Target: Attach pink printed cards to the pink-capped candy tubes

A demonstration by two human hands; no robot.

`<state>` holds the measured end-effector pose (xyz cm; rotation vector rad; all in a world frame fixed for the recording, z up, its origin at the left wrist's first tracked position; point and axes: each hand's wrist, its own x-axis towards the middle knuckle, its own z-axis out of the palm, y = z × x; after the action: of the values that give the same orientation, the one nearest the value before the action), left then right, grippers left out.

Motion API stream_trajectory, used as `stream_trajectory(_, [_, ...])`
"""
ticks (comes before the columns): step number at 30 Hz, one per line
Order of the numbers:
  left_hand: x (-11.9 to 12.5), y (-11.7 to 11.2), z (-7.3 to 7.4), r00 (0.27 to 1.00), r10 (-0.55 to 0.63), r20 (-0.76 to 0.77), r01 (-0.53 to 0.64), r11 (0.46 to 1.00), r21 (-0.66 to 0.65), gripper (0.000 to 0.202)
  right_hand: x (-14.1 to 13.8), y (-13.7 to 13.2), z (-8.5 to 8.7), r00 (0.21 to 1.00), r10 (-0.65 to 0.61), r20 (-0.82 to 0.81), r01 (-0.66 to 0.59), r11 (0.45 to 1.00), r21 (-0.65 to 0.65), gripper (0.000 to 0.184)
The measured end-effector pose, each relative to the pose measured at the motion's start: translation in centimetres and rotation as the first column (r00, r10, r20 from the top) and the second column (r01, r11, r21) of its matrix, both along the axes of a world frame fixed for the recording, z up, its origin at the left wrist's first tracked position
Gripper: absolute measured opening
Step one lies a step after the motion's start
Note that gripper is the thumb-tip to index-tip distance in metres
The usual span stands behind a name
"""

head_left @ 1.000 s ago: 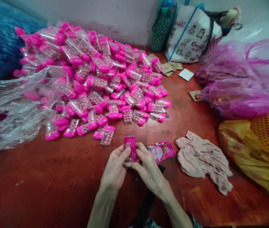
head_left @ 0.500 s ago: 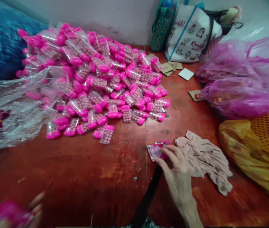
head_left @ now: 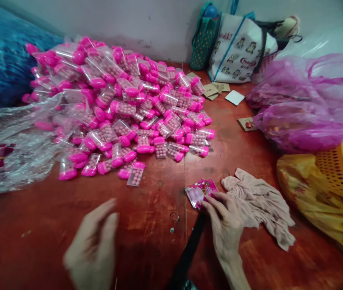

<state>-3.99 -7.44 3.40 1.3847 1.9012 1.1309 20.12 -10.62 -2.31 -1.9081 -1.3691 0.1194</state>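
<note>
My left hand [head_left: 92, 245] hovers above the red-brown surface at lower left, blurred by motion. Its thumb and fingers are apart, and I see nothing between them. My right hand [head_left: 224, 225] is low over a pink and silver printed sachet [head_left: 200, 190], its thumb and bent fingertips gathered on the sachet's near edge. Whether more than one sachet lies there I cannot tell. Beyond both hands rises a big heap of clear plastic tubes with bright pink caps [head_left: 123, 108], filled with small pink balls. One such tube [head_left: 136, 174] lies at the heap's front edge.
A crumpled beige cloth [head_left: 258, 205] lies right of my right hand. Farther right are a yellow bag [head_left: 304, 189], a yellow basket [head_left: 334, 165] and pink plastic bags [head_left: 304, 104]. Clear plastic film [head_left: 23, 161] spreads at left. A white tote [head_left: 238, 48] stands behind.
My left hand has come up and right from the lower left corner; the pink thing it held is gone from view. My right fingers have drawn together on the sachet.
</note>
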Motion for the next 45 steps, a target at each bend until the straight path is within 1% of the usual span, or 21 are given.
stream_trajectory(1, [1.4, 0.7, -0.4, 0.995, -0.097, -0.032, 0.096, 0.995, -0.034, 0.023, 0.6, -0.7, 0.2, 0.998, -0.056, 0.039, 0.055, 0.998, 0.019, 0.019])
stream_trajectory(3, [4.1, 1.7, -1.1, 0.961, -0.277, 0.016, 0.277, 0.961, -0.020, 0.018, 1.6, -2.1, 0.4, 0.972, -0.172, 0.162, 0.167, 0.985, 0.046, 0.031])
stream_trajectory(6, [7.5, 2.8, -2.1, 0.899, -0.437, -0.026, 0.437, 0.896, 0.071, 0.021, 2.2, -3.1, 0.4, 0.971, -0.164, 0.177, 0.157, 0.986, 0.051, 0.026])
stream_trajectory(8, [9.0, 3.4, -2.7, 0.855, -0.503, -0.126, 0.514, 0.855, 0.076, 0.025, 1.7, -2.5, 0.4, 0.985, -0.125, 0.118, 0.122, 0.992, 0.026, 0.025])
stream_trajectory(11, [10.6, 4.4, -3.4, 0.756, -0.609, -0.239, 0.632, 0.775, 0.025, 0.031, 0.8, -0.4, 0.4, 0.996, -0.091, 0.013, 0.092, 0.992, -0.089, 0.036])
stream_trajectory(13, [11.3, 4.8, -4.0, 0.697, -0.660, -0.280, 0.684, 0.729, -0.018, 0.030, 0.6, 1.1, 0.3, 0.993, -0.099, -0.069, 0.087, 0.984, -0.158, 0.040])
stream_trajectory(15, [11.6, 4.9, -4.6, 0.672, -0.679, -0.295, 0.699, 0.713, -0.048, 0.025, 0.8, 2.0, 0.0, 0.975, -0.141, -0.174, 0.103, 0.973, -0.209, 0.034])
stream_trajectory(17, [11.7, 4.8, -5.0, 0.672, -0.678, -0.299, 0.696, 0.716, -0.056, 0.024, 1.1, 2.5, -0.2, 0.947, -0.195, -0.253, 0.138, 0.964, -0.228, 0.029])
stream_trajectory(19, [11.7, 4.6, -5.4, 0.675, -0.675, -0.299, 0.693, 0.718, -0.055, 0.026, 1.3, 2.7, -0.4, 0.940, -0.214, -0.266, 0.160, 0.964, -0.211, 0.026])
stream_trajectory(21, [11.6, 4.3, -5.6, 0.678, -0.675, -0.292, 0.692, 0.719, -0.054, 0.028, 1.2, 3.1, -0.5, 0.960, -0.168, -0.225, 0.130, 0.977, -0.171, 0.027])
stream_trajectory(23, [11.5, 3.8, -5.7, 0.695, -0.670, -0.261, 0.682, 0.729, -0.053, 0.028, 0.8, 3.5, -0.5, 0.980, -0.061, -0.190, 0.033, 0.989, -0.145, 0.027])
stream_trajectory(27, [11.4, 2.5, -5.9, 0.798, -0.580, -0.167, 0.581, 0.813, -0.047, 0.034, -0.4, 4.8, -0.3, 0.972, 0.113, -0.206, -0.145, 0.979, -0.146, 0.027])
stream_trajectory(30, [11.3, 2.0, -6.0, 0.840, -0.531, -0.108, 0.527, 0.847, -0.067, 0.035, -0.7, 5.5, 0.1, 0.971, 0.129, -0.201, -0.149, 0.985, -0.090, 0.030])
stream_trajectory(34, [11.1, 2.4, -5.6, 0.846, -0.528, -0.079, 0.521, 0.848, -0.095, 0.043, 0.0, 5.4, 1.1, 0.971, 0.081, -0.226, -0.086, 0.996, -0.015, 0.027])
stream_trajectory(36, [10.7, 3.0, -4.9, 0.854, -0.512, -0.088, 0.508, 0.859, -0.065, 0.049, 0.3, 5.0, 1.8, 0.948, 0.087, -0.305, -0.102, 0.994, -0.034, 0.021])
stream_trajectory(38, [10.2, 3.8, -3.9, 0.860, -0.506, -0.066, 0.506, 0.862, -0.017, 0.053, 0.6, 4.8, 2.5, 0.912, 0.124, -0.390, -0.166, 0.983, -0.074, 0.016])
stream_trajectory(40, [9.7, 4.7, -2.7, 0.832, -0.554, 0.015, 0.554, 0.832, 0.019, 0.055, 0.6, 4.7, 3.2, 0.885, 0.205, -0.418, -0.273, 0.956, -0.110, 0.016])
stream_trajectory(41, [9.6, 5.0, -2.2, 0.794, -0.602, 0.082, 0.602, 0.798, 0.028, 0.048, 0.6, 4.8, 3.5, 0.876, 0.260, -0.406, -0.335, 0.934, -0.123, 0.016])
stream_trajectory(43, [9.5, 5.5, -1.5, 0.703, -0.664, 0.255, 0.680, 0.732, 0.031, 0.024, 0.5, 5.0, 4.0, 0.864, 0.354, -0.359, -0.427, 0.893, -0.146, 0.016])
stream_trajectory(44, [9.5, 5.6, -1.3, 0.676, -0.654, 0.341, 0.688, 0.725, 0.028, 0.014, 0.4, 5.1, 4.2, 0.859, 0.379, -0.344, -0.450, 0.879, -0.156, 0.016])
stream_trajectory(45, [9.6, 5.6, -1.3, 0.663, -0.620, 0.419, 0.677, 0.736, 0.018, 0.011, 0.3, 5.2, 4.4, 0.855, 0.382, -0.350, -0.457, 0.874, -0.162, 0.015])
